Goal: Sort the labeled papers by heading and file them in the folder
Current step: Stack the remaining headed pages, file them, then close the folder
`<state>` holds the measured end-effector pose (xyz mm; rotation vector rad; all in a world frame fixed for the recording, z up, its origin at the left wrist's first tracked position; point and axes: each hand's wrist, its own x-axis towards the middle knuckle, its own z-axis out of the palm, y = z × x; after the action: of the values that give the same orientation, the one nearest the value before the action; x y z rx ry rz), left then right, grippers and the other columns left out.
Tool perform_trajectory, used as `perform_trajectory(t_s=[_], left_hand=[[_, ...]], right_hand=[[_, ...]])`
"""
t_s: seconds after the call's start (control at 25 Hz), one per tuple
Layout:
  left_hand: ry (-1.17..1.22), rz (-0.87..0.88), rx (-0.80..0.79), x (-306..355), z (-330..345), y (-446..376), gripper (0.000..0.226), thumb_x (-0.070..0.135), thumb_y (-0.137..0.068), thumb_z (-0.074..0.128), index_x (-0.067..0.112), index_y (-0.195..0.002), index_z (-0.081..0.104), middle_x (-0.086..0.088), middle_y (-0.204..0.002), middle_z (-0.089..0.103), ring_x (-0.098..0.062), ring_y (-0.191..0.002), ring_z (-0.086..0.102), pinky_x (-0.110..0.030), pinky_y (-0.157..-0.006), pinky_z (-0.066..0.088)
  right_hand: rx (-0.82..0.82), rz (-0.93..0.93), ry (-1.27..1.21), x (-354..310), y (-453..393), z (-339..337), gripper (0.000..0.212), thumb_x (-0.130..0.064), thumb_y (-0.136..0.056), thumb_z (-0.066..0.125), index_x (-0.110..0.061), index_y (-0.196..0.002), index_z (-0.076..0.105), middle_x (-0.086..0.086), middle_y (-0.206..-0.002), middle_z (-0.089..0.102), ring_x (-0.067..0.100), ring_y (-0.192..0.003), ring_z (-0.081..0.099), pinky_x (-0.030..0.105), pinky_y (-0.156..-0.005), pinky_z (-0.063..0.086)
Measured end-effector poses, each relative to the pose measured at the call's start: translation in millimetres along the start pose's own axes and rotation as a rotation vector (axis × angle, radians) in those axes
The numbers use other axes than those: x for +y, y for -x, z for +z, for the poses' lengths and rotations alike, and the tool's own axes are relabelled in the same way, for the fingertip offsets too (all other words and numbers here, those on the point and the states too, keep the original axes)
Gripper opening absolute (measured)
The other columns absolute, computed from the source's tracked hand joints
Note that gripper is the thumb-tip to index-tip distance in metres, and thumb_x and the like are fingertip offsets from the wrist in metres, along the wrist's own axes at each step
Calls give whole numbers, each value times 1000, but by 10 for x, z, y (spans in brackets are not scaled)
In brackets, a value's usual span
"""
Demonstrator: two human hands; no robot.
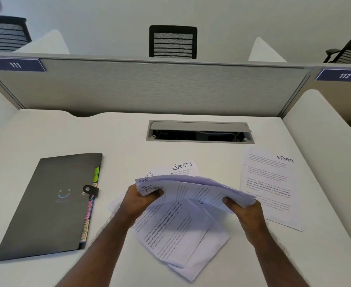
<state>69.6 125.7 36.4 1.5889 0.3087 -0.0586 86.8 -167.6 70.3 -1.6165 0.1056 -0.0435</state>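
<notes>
A sheet headed HR (193,189) is lifted above the desk, bowed between both hands. My left hand (141,198) pinches its left edge by the heading, and my right hand (245,210) grips its right edge. Under it lies a loose pile of printed papers (176,230), with two sheets headed SPORTS (182,166) poking out at the back. A single sheet headed SPORTS (272,187) lies flat to the right. The dark grey folder (46,204) lies shut at the left, with coloured tabs marked HR and SPORTS along its right edge.
A grey cable hatch (199,131) stands open in the white desk (35,137) behind the papers. A grey partition (149,85) closes off the back, with office chairs beyond. White side dividers stand at the left and right of the desk.
</notes>
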Motion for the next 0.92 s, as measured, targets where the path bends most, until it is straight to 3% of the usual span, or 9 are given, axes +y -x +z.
perform_trajectory(t_s=[0.08, 0.16, 0.32, 0.52, 0.72, 0.8, 0.92], left_hand=[[-5, 5, 14, 40, 21, -18, 29, 9, -82, 79, 32, -99, 72, 11, -96, 77, -5, -88, 70, -21, -70, 58], [8, 24, 34, 67, 33, -40, 28, 11, -83, 78, 31, -101, 71, 7, -96, 78, -9, -91, 70, -21, -70, 58], [6, 88, 65, 151, 40, -91, 29, 13, -83, 78, 27, -107, 70, 4, -103, 75, -12, -93, 69, -24, -76, 60], [16, 60, 52, 46, 5, -81, 36, 27, -70, 82, 11, -101, 72, -8, -96, 74, -14, -85, 68, -24, -69, 56], [22, 107, 55, 100, 22, -68, 26, 20, -74, 83, 10, -96, 72, -7, -92, 73, -16, -82, 66, -22, -64, 54], [-11, 156, 80, 183, 30, -58, 23, 18, -76, 82, 17, -95, 69, 4, -90, 72, -12, -82, 66, -21, -64, 54], [-201, 302, 71, 316, 21, -20, 35, 16, -83, 77, 37, -108, 65, 17, -101, 71, -11, -94, 67, -21, -75, 58]], right_hand=[[-30, -7, 1, 21, -30, -4, 60, 8, -73, 73, -52, -76, 71, -35, -75, 68, 3, -82, 68, 5, -65, 51], [-35, -17, -13, 12, -48, -2, 65, 4, -72, 75, -61, -76, 69, -33, -78, 70, 2, -83, 70, 11, -69, 55], [23, -55, -32, 53, -112, -59, 37, -11, -67, 80, -44, -84, 75, -19, -86, 75, 9, -90, 71, 15, -71, 56], [-58, -88, 14, 58, -107, -140, 63, 5, -74, 74, -56, -89, 70, -26, -96, 72, 4, -96, 68, 16, -74, 57], [-100, -122, 202, 33, -184, -254, 42, -17, -74, 77, -33, -111, 64, -15, -101, 73, 5, -100, 65, 13, -72, 55], [-121, -223, 344, -45, -206, -288, 45, -17, -76, 76, -32, -115, 59, -21, -106, 69, -2, -101, 62, 6, -71, 51], [-176, -356, 478, -111, -234, -329, 39, -8, -83, 72, -36, -109, 64, -25, -111, 67, 0, -101, 63, 6, -78, 49]])
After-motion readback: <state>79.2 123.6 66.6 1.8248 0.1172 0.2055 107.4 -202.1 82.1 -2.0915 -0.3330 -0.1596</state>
